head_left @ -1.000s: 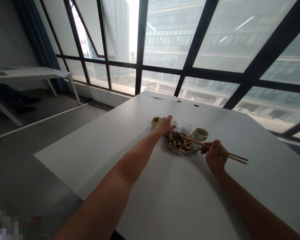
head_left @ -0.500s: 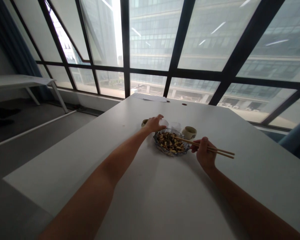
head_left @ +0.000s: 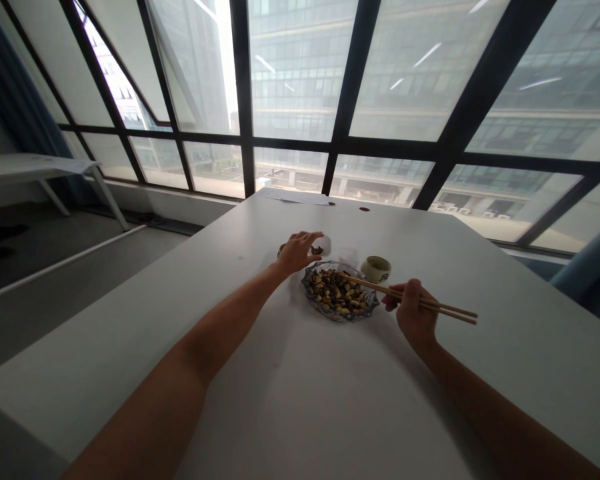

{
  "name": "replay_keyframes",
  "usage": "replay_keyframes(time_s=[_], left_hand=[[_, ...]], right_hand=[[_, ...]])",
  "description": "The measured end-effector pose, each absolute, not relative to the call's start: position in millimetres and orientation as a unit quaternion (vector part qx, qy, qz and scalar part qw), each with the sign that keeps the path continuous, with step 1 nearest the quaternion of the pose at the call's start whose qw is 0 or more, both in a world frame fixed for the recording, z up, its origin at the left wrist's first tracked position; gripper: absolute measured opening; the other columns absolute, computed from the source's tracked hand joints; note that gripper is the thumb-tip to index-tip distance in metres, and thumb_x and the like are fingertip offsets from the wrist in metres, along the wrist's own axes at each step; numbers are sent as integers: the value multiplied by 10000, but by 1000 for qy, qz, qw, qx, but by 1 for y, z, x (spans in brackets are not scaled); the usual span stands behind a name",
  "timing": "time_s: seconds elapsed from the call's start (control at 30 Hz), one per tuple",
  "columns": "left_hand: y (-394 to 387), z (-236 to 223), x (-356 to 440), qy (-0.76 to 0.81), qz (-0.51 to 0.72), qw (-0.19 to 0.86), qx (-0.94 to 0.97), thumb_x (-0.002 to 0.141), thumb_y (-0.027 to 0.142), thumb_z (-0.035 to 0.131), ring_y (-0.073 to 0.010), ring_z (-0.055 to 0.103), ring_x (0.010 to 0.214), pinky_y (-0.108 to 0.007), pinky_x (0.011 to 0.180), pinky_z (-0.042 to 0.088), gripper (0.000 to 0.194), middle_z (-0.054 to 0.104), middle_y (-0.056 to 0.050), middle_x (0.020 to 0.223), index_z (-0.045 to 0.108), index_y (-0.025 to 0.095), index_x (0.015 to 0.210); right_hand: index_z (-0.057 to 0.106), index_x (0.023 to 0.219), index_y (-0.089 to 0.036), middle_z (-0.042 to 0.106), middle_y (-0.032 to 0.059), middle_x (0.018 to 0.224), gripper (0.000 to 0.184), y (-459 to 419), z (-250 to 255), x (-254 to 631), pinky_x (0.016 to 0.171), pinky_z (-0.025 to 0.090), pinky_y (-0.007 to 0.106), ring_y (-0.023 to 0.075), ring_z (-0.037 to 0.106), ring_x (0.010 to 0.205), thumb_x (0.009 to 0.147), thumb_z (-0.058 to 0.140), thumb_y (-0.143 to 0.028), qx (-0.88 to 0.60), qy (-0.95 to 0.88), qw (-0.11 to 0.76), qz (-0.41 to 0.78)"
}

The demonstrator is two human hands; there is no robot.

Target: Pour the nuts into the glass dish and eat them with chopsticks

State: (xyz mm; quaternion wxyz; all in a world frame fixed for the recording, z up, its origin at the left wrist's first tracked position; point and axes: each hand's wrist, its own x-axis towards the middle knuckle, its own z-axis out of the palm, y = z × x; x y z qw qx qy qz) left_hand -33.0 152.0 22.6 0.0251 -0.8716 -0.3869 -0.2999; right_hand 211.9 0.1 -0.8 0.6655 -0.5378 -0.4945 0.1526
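My left hand reaches past the far left side of the bowl, with thumb and fingers around a small white cup. The cup is tilted, and a few dark bits show inside it. My right hand holds a pair of wooden chopsticks, whose tips rest among mixed nuts or seeds in a scalloped glass bowl. Just behind the bowl's right side stands a beige cup with a dark mark. Another round cup is mostly hidden behind my left hand.
A faint clear or white item lies behind the bowl on the white table. Papers and a dark round spot are at the far end. Tall windows stand beyond, and a second table is at the left.
My left hand has closed around the white cup and tilted it, so its inside now shows. The chopsticks stay in the bowl. The view has shifted slightly.
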Motion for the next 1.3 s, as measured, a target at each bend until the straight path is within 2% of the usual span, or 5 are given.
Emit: replay_keyframes(time_s=[0.2, 0.43, 0.7, 1.17, 1.3], left_hand=[[146, 18, -39, -386, -306, 45, -869, 891, 349, 632, -224, 468, 1329, -383, 1120, 343, 529, 504, -65, 1474, 452, 248, 1378], [148, 6, -41, -380, -337, 96, -856, 885, 359, 641, -207, 517, 1295, -431, 1158, 280, 505, 529, -66, 1458, 477, 260, 1352], [151, 0, -41, -375, -373, 123, -840, 894, 394, 632, -216, 560, 1253, -426, 1136, 299, 448, 565, -84, 1421, 533, 236, 1302], [150, -4, -40, -376, -378, 120, -837, 912, 375, 611, -218, 530, 1300, -444, 1163, 283, 447, 539, -96, 1445, 514, 235, 1326], [151, -5, -40, -375, -386, 117, -835, 912, 407, 609, -213, 560, 1264, -445, 1165, 284, 467, 556, -100, 1428, 505, 224, 1329]], right_hand=[[604, 699, -149, 604, 44, 482, 716, 3, -3, 212, 361, 436, 259, 142, 535, 361, 791, 448, -842, -541, -463, 679, 178], [601, 700, -147, 608, 42, 486, 720, 5, -7, 214, 371, 439, 260, 144, 544, 370, 773, 463, -850, -542, -439, 691, 189], [597, 694, -151, 610, 40, 484, 718, 1, -1, 209, 366, 426, 249, 132, 527, 360, 751, 481, -858, -539, -434, 695, 195], [586, 688, -159, 598, 18, 472, 670, 20, -17, 224, 356, 420, 235, 124, 533, 362, 699, 589, -828, -469, -346, 762, 282], [599, 691, -151, 601, 23, 481, 653, 15, -4, 222, 367, 429, 240, 129, 542, 376, 754, 569, -801, -465, -373, 763, 251]])
